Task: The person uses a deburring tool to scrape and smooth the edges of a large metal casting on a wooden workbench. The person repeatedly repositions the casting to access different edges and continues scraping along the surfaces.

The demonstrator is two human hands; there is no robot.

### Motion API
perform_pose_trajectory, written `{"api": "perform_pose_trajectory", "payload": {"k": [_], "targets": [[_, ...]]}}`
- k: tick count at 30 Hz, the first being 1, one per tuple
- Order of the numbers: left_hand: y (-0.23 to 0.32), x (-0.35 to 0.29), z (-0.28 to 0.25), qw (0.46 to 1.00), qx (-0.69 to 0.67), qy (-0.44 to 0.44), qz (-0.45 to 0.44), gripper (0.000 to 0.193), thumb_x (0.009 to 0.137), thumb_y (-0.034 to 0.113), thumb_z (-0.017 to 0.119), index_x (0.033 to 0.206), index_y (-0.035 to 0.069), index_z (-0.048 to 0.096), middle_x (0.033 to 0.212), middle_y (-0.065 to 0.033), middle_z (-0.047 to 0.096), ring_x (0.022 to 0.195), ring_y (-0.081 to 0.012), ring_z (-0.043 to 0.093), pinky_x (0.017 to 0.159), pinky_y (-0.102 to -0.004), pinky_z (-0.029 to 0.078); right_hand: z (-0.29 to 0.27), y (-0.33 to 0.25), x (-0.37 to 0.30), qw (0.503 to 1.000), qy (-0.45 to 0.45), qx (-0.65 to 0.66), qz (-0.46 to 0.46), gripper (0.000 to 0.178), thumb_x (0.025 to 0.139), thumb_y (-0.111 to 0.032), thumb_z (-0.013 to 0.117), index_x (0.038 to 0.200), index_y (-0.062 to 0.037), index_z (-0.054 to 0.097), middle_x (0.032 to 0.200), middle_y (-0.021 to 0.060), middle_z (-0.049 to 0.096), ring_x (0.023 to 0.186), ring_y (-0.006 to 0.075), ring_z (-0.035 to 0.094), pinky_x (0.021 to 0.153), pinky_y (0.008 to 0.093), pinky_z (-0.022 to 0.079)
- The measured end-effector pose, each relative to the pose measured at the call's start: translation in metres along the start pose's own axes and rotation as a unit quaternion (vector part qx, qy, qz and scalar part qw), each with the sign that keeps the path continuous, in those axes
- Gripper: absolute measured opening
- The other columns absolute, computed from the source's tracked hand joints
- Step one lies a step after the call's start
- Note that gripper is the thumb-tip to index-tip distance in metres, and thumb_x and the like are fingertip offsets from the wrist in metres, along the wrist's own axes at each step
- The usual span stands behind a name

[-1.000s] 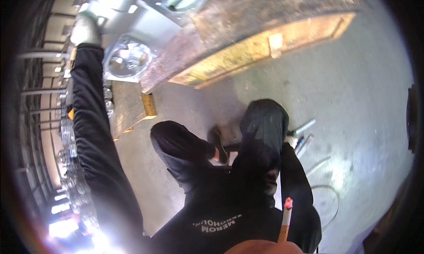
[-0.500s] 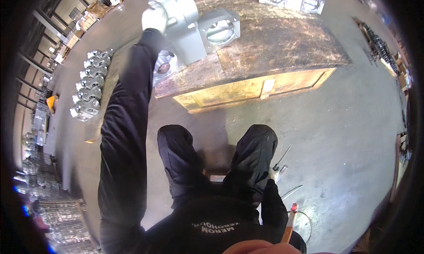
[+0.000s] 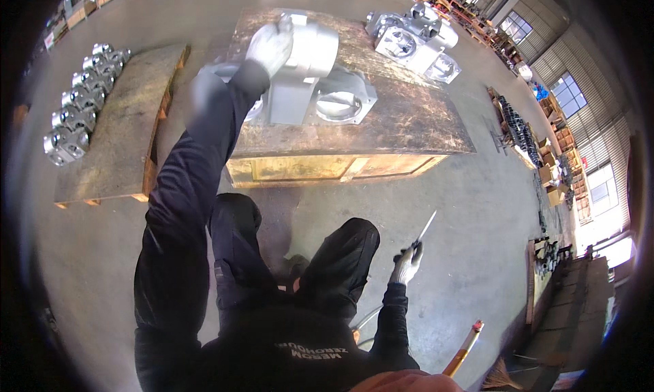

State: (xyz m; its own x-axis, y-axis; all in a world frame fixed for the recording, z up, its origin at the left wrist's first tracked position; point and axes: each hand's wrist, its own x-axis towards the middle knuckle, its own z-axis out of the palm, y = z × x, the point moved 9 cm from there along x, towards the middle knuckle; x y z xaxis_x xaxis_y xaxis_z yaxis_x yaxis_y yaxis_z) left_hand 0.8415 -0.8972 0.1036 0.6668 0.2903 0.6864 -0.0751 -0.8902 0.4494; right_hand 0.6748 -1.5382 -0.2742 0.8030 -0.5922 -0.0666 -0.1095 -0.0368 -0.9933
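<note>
A large grey metal casting (image 3: 293, 96), with a thick round barrel and flanged round openings, rests on the near left part of a wooden bench top. My left hand (image 3: 272, 44), in a white glove, grips the casting's upper left side with its fingers curled over it. To the right of my knees, my right hand (image 3: 407, 264), also gloved, is closed around the dark grip of a tool with a long thin metal shaft (image 3: 427, 225). The shaft points up and away, clear of the casting. My left forearm hides part of the casting's left side.
The scuffed wooden bench (image 3: 402, 130) stands before my knees. More castings (image 3: 409, 41) sit on its far right part. A wooden pallet (image 3: 129, 113) on the left carries a row of smaller metal castings (image 3: 78, 109). A cigarette (image 3: 465, 348) juts up at the lower right.
My view has swung to the right. My right hand has come up and forward from beside my leg, with the tool's shaft raised. My left hand stays on the casting.
</note>
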Motion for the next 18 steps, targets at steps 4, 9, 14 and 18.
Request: {"api": "perform_pose_trajectory", "payload": {"k": [4, 9, 14, 18], "targets": [[-0.021, 0.007, 0.002, 0.988, -0.118, -0.044, -0.088, 0.077, 0.11, 0.061, 0.035, 0.116, -0.01, 0.067, 0.11, -0.0365, 0.069, 0.106, -0.0543, 0.065, 0.097, -0.0571, 0.049, 0.092, -0.098, -0.023, 0.983, -0.111, 0.019, -0.146, 0.054, 0.108, -0.009, 0.055, 0.161, -0.0115, 0.046, 0.116, 0.007, 0.066, 0.063, 0.0074, 0.053, 0.054, 0.0256, 0.05], [-0.01, 0.018, -0.012, 0.993, -0.055, -0.096, -0.048, 0.077, 0.107, 0.062, 0.041, 0.116, -0.01, 0.067, 0.108, -0.035, 0.071, 0.109, -0.0529, 0.067, 0.096, -0.0549, 0.05, 0.24, -0.206, -0.082, 0.908, -0.234, -0.103, -0.331, 0.049, 0.108, -0.012, 0.054, 0.156, -0.0068, 0.051, 0.135, 0.0169, 0.07, 0.093, 0.0243, 0.075, 0.08, 0.0365, 0.06], [0.019, 0.028, -0.026, 0.986, 0.127, -0.087, 0.06, 0.056, 0.1, 0.055, 0.057, 0.113, 0.004, 0.075, 0.106, -0.0272, 0.075, 0.101, -0.0418, 0.073, 0.09, -0.053, 0.056, 0.324, -0.264, -0.132, 0.842, -0.259, -0.14, -0.453, 0.048, 0.105, -0.011, 0.057, 0.152, -0.0064, 0.055, 0.126, 0.0264, 0.072, 0.111, 0.0418, 0.074, 0.095, 0.0437, 0.057], [0.067, 0.032, -0.031, 0.971, 0.145, -0.072, 0.178, 0.057, 0.103, 0.056, 0.053, 0.108, 0.004, 0.076, 0.101, -0.0241, 0.076, 0.096, -0.0389, 0.075, 0.087, -0.0507, 0.058, 0.355, -0.235, -0.142, 0.844, -0.292, -0.158, -0.421, 0.051, 0.103, -0.009, 0.057, 0.154, -0.0039, 0.053, 0.124, 0.0299, 0.071, 0.113, 0.0441, 0.072, 0.096, 0.0456, 0.058]]}}
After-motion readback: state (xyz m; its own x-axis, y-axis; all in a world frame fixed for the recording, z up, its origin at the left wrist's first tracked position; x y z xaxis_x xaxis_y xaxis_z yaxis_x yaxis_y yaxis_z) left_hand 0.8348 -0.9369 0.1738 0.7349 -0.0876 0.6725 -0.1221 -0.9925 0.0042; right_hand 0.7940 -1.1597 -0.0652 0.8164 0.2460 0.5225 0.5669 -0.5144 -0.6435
